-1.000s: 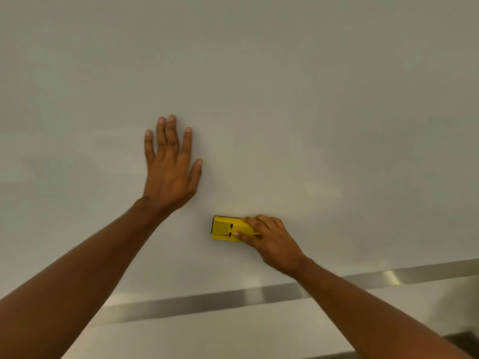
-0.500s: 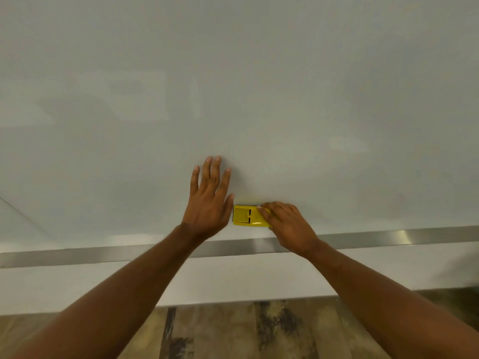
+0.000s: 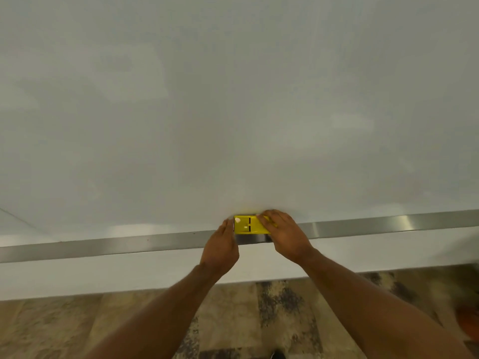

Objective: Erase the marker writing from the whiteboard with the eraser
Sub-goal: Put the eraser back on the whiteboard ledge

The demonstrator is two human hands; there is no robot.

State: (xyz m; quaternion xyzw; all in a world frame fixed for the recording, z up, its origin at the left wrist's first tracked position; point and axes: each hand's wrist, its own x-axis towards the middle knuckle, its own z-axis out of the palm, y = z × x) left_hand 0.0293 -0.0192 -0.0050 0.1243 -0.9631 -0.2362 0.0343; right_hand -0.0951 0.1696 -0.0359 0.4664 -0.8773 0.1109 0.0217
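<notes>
along the metal ledge, yellow eraser between left hand, right hand

We press the yellow eraser against the whiteboard just above its metal ledge, right hand gripping it, left hand touching its left end.

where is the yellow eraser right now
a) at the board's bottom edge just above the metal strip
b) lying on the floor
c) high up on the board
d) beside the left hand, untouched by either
a: the yellow eraser sits low on the whiteboard, just above the metal strip, with the right hand over its right end.
</notes>
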